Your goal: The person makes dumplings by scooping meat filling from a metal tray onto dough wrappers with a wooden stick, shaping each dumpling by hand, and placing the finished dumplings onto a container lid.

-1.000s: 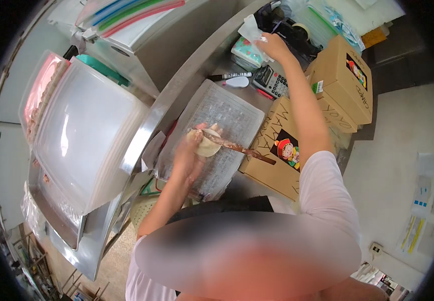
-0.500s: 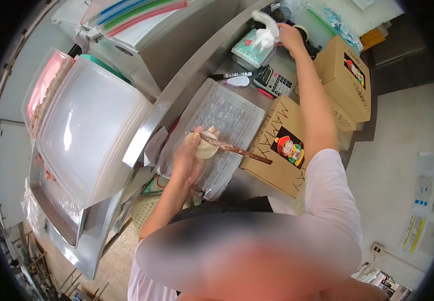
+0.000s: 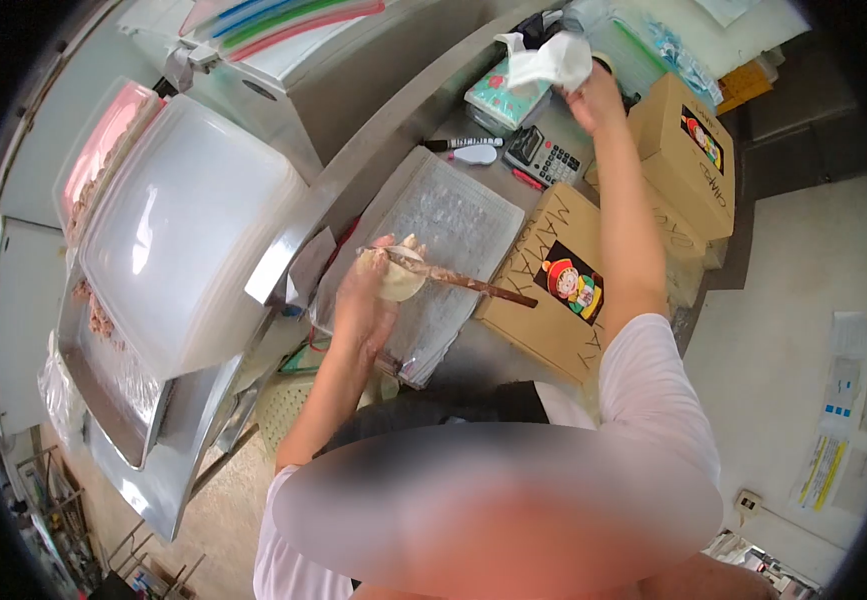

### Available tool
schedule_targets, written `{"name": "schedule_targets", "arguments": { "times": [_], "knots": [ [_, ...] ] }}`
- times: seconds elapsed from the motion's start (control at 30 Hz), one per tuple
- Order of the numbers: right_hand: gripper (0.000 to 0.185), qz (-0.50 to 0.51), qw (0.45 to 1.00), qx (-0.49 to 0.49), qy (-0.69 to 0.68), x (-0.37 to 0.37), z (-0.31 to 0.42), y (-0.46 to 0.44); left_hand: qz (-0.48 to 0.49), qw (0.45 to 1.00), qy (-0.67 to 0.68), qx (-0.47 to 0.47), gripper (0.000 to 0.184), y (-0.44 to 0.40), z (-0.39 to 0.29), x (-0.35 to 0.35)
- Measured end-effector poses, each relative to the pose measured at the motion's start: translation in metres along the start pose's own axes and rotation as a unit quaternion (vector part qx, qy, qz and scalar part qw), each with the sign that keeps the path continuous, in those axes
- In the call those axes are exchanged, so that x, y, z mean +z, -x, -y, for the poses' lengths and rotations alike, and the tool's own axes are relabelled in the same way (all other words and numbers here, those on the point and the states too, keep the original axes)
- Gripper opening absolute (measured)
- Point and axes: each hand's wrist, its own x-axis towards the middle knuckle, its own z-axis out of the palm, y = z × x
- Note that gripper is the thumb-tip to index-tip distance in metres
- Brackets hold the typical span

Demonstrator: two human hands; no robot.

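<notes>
My left hand [image 3: 361, 300] is closed around a round, pale dough wrapper [image 3: 403, 285] and a brown wooden stick [image 3: 488, 289] smeared with something like meat filling. It hovers over a stack of plastic-covered sheets [image 3: 453, 215]. Stretched out at the far side of the counter, my right hand [image 3: 595, 98] grips a crumpled white tissue [image 3: 553, 62]. The tissue hangs above a green-and-white tissue pack [image 3: 501, 98], and it looks free of the pack.
Near the pack lie a calculator [image 3: 545, 153], a black marker [image 3: 463, 144] and a white oval item [image 3: 474, 156]. Cardboard boxes [image 3: 543, 310] line the right side. At left, stacked translucent lids [image 3: 193, 230] stand by a metal tray [image 3: 118, 400] with meat bits.
The tissue has come up and right with my right hand and now spreads wider. My left hand keeps its hold on the wrapper and stick. The view has shifted slightly.
</notes>
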Motion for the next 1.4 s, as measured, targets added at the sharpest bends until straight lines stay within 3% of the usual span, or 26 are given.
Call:
{"name": "schedule_targets", "arguments": {
  "times": [0.1, 0.13, 0.17, 0.2, 0.27, 0.37, 0.47, 0.5, 0.57, 0.6, 0.63, 0.7, 0.77, 0.8, 0.9, 0.93, 0.97, 1.1, 1.17, 1.23, 1.4],
  "knots": [
    [0.023, 0.090, 0.990, 0.087, 0.072, 0.005, -0.028, 0.053, -0.007, 1.000, -0.006, 0.014, 0.038, 0.016, -0.001, 0.002],
    [0.023, 0.134, 0.976, 0.171, -0.014, 0.003, -0.043, 0.062, 0.000, 1.000, -0.004, 0.024, 0.039, 0.021, 0.000, -0.002],
    [0.021, 0.143, 0.975, 0.150, 0.079, -0.003, -0.069, 0.073, 0.008, 0.999, -0.003, 0.037, 0.039, 0.026, -0.001, -0.004],
    [0.019, 0.202, 0.938, 0.045, 0.278, -0.007, -0.089, 0.084, 0.004, 0.999, 0.001, 0.047, 0.036, 0.033, -0.001, -0.005],
    [0.023, 0.288, 0.800, -0.061, 0.523, -0.012, -0.102, 0.106, -0.006, 0.998, 0.010, 0.069, 0.031, 0.050, 0.000, -0.006],
    [0.029, 0.319, 0.712, -0.090, 0.619, -0.008, -0.102, 0.119, -0.029, 0.994, 0.007, 0.104, 0.033, 0.080, 0.005, -0.008],
    [0.026, 0.321, 0.679, -0.219, 0.623, -0.012, -0.108, 0.142, -0.023, 0.987, 0.005, 0.161, 0.033, 0.117, 0.017, -0.017],
    [0.022, 0.307, 0.668, -0.192, 0.650, -0.012, -0.114, 0.145, -0.029, 0.984, 0.009, 0.178, 0.033, 0.133, 0.022, -0.018],
    [0.022, 0.336, 0.655, -0.228, 0.637, -0.024, -0.131, 0.119, -0.039, 0.976, 0.013, 0.213, 0.035, 0.170, 0.033, -0.021],
    [0.024, 0.304, 0.677, -0.154, 0.652, 0.003, -0.092, 0.143, -0.044, 0.970, 0.029, 0.239, 0.036, 0.192, 0.039, -0.022],
    [0.025, 0.278, 0.712, -0.279, 0.581, 0.004, -0.088, 0.156, -0.054, 0.963, 0.038, 0.260, 0.036, 0.215, 0.047, -0.025],
    [0.025, 0.313, 0.775, -0.300, 0.460, 0.033, -0.032, 0.227, -0.083, 0.945, 0.039, 0.313, 0.036, 0.257, 0.067, -0.038],
    [0.025, 0.388, 0.857, -0.182, 0.287, 0.053, 0.007, 0.311, -0.148, 0.926, 0.058, 0.341, 0.038, 0.301, 0.091, -0.058],
    [0.023, 0.453, 0.853, -0.142, 0.216, 0.057, 0.021, 0.351, -0.178, 0.916, 0.069, 0.354, 0.039, 0.322, 0.103, -0.069],
    [0.019, 0.626, 0.775, -0.081, -0.030, 0.087, 0.063, 0.469, -0.264, 0.883, 0.118, 0.371, 0.036, 0.377, 0.121, -0.096],
    [0.020, 0.676, 0.730, -0.090, -0.041, 0.093, 0.076, 0.505, -0.290, 0.869, 0.133, 0.378, 0.035, 0.398, 0.136, -0.102],
    [0.022, 0.764, 0.631, -0.081, -0.109, 0.115, 0.086, 0.526, -0.282, 0.864, 0.128, 0.397, 0.034, 0.415, 0.143, -0.112],
    [0.029, 0.808, 0.418, 0.178, -0.376, 0.152, 0.104, 0.625, -0.289, 0.827, 0.125, 0.467, 0.033, 0.481, 0.152, -0.111],
    [0.032, 0.768, 0.409, 0.182, -0.457, 0.161, 0.107, 0.667, -0.309, 0.808, 0.138, 0.482, 0.031, 0.509, 0.157, -0.125],
    [0.030, 0.723, 0.453, 0.083, -0.515, 0.179, 0.105, 0.713, -0.306, 0.792, 0.168, 0.501, 0.034, 0.544, 0.160, -0.145],
    [0.023, 0.723, 0.460, 0.134, -0.498, 0.238, 0.105, 0.785, -0.344, 0.752, 0.177, 0.533, 0.030, 0.646, 0.143, -0.200]
  ]
}}
